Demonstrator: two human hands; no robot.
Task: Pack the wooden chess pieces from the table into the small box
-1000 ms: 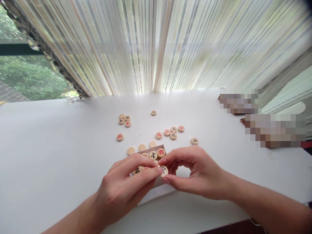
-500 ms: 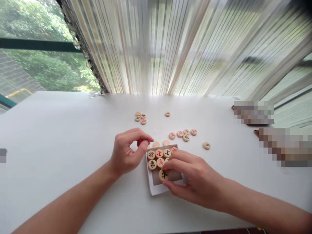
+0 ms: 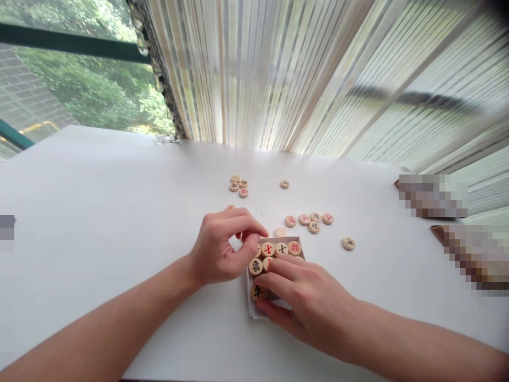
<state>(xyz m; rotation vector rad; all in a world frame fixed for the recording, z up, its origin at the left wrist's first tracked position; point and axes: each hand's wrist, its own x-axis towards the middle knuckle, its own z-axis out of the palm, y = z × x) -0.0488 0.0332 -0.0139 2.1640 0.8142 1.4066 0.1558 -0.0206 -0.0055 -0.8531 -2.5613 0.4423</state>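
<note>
Right hand [image 3: 302, 289] over the near part of a shallow box [image 3: 251, 311], thumb and fingertips closed on the rim of a round piece [image 3: 258, 292] with a black character. That piece is inside the box, near-left corner; whether it rests on the floor or hangs just above, cannot tell. Left hand [image 3: 225, 246] at the far-left corner, thumb and forefinger curled in, tips close together; anything between them, cannot tell. Main risk, in my judgement: the pinch is on a narrow, rounded edge, so uneven release could tip the piece or leave it leaning on the side wall. The thumb works close to that wall too; catching it could skew the box on the smooth-looking table [image 3: 119, 212], as neither hand clearly braces it. A black-marked neighbour [image 3: 255, 266] sits just beyond; a forward shove could ride onto it or knock its row crooked. The right hand hides much of that row, so a shift there might go unseen. A blank-faced piece [image 3: 280, 232] lies just past the far wall and could be pushed by a nudged box. A lone piece [image 3: 348, 243] off right seems safely apart.
</note>
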